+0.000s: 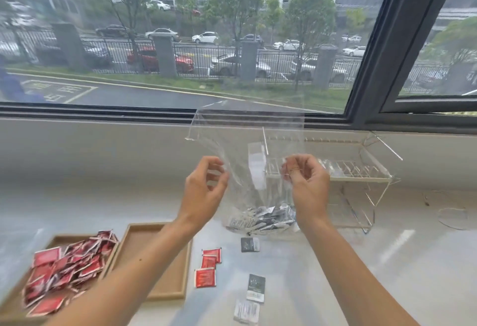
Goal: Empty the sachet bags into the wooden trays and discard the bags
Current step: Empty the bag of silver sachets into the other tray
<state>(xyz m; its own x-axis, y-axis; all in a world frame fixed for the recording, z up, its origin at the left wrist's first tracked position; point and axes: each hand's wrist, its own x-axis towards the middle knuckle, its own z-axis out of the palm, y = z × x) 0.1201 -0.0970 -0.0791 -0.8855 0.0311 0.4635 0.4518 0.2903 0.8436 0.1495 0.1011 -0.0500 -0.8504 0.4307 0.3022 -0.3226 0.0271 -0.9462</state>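
Clear plastic bag upright on the desk, thin and floppy — dark sachets weigh its bottom. Left hand half curled at the left edge, grip unclear; right hand pinches the right edge. Light, slippery — best held by the bottom corners to tip into the empty wooden tray.

Open counter lies at lower right. The wire rack blocks right of centre; loose sachets litter the lower centre beside the wooden trays.
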